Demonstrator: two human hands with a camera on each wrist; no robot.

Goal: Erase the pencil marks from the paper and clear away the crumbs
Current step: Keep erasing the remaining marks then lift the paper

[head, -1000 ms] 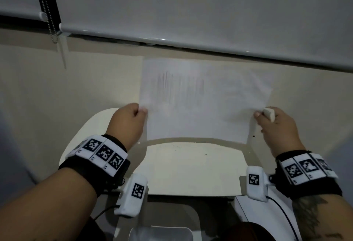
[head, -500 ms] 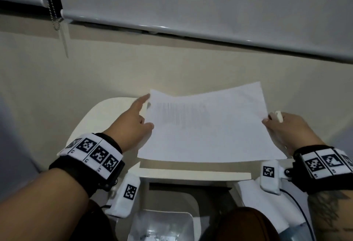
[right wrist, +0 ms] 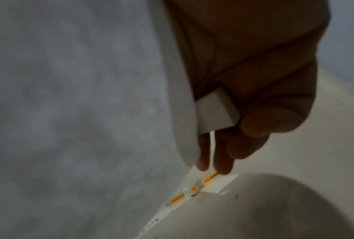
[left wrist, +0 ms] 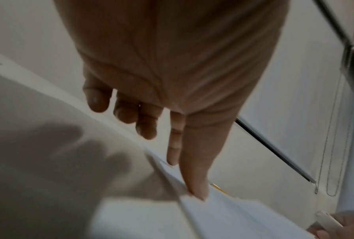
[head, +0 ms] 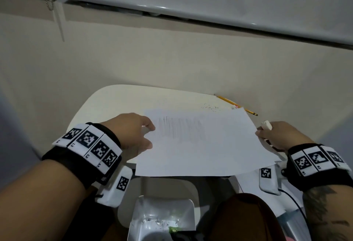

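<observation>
A white sheet of paper (head: 200,149) with faint grey pencil marks (head: 179,130) hovers almost flat over the small white table (head: 114,103), its near edge past the table's front. My left hand (head: 149,136) holds the sheet's left edge, thumb (left wrist: 196,177) lying along the paper (left wrist: 233,218). My right hand (head: 267,132) grips a white eraser (head: 266,125) and pinches the sheet's right edge; the eraser (right wrist: 215,111) sits between thumb and fingers. Dark crumbs (head: 210,107) dot the table beyond the sheet.
A yellow pencil (head: 227,101) lies at the table's far right edge against the wall, with a small clear piece (right wrist: 192,189) on it. A white bin (head: 183,208) holding dark crumbs stands below the table's front. A roller blind hangs above.
The sheet has swung down from upright to nearly flat and come toward me. Both hands have lowered with it. The pencil and crumbs behind it now show.
</observation>
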